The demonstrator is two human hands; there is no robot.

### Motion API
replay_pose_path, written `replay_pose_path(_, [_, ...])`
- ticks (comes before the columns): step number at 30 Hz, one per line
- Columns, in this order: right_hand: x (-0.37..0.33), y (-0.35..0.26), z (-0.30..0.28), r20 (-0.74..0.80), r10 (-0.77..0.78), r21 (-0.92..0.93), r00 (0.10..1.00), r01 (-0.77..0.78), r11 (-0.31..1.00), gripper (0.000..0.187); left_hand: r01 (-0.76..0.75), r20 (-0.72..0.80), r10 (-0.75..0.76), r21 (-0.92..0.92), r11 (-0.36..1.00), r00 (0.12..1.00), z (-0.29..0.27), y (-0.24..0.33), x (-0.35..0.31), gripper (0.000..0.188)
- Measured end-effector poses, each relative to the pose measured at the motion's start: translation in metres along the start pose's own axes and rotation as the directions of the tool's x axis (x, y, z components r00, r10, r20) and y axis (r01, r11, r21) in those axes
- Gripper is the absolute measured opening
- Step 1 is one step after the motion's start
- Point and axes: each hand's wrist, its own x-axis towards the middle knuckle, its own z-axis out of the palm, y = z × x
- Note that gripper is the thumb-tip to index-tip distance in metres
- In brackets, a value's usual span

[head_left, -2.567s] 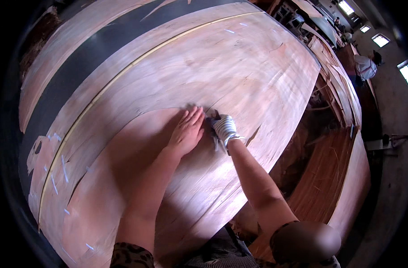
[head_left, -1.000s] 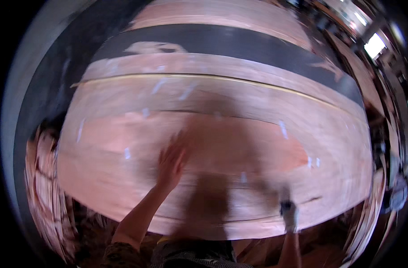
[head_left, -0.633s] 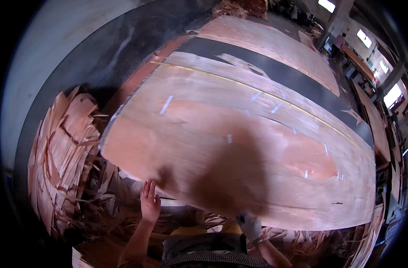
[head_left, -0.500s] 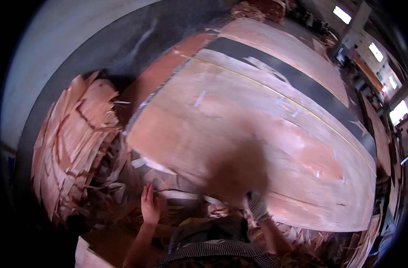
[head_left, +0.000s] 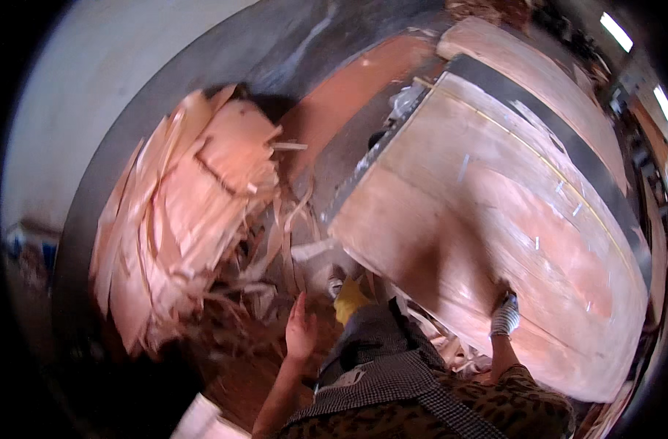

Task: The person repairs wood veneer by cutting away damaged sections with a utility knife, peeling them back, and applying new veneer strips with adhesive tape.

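Observation:
My left hand [head_left: 301, 333] is bare and hangs in the air near my body, fingers stretched out, holding nothing. My right hand [head_left: 505, 318], in a striped glove, is at the near part of a large wood veneer sheet [head_left: 422, 190]. Its fingers look closed, with something small and dark at their tips that I cannot make out. The sheet lies flat on a raised surface, with pale strips on it in places. A long yellow strip [head_left: 528, 137] runs across its far part. Shadows fall over the sheet in front of my right hand.
A large heap of torn veneer [head_left: 231, 146] stands to the left, with loose scraps [head_left: 253, 296] around its foot. Another veneer sheet [head_left: 539, 73] lies beyond a dark band. A reddish strip [head_left: 348, 88] stretches along the floor. A pale board edge [head_left: 202, 418] shows at lower left.
The view has turned left, so the sheet and heap sit further right in it. My right hand has moved right relative to my body. My left hand stays stretched out.

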Motion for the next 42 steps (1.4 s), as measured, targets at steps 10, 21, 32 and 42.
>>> replay_pose_path(10, [0.069, -0.185, -0.004, -0.154, 0.286, 0.118, 0.946, -0.27, 0.956, 0.035, -0.205, 0.322, 0.148, 0.15, 0.967, 0.935, -0.088, -0.064, 0.212, 0.048])
replay_pose_path(21, [0.07, -0.414, 0.107, 0.206, 0.077, -0.222, 0.976, -0.03, 0.975, 0.019, -0.324, 0.763, 0.093, 0.158, 0.933, 0.639, -0.097, -0.11, 0.477, 0.04])
replay_pose_path(32, [0.028, -0.439, 0.128, -0.058, 0.231, -0.057, 0.971, -0.235, 0.97, 0.025, -0.737, 0.783, 0.622, -0.418, 0.532, 0.005, 0.091, 0.054, 0.673, 0.037])
replay_pose_path(42, [0.035, -0.442, 0.132, -0.066, 0.396, 0.076, 0.916, -0.391, 0.917, 0.02, -0.836, 0.7, 0.707, -0.444, 0.323, -0.099, 0.234, 0.137, 0.75, 0.054])
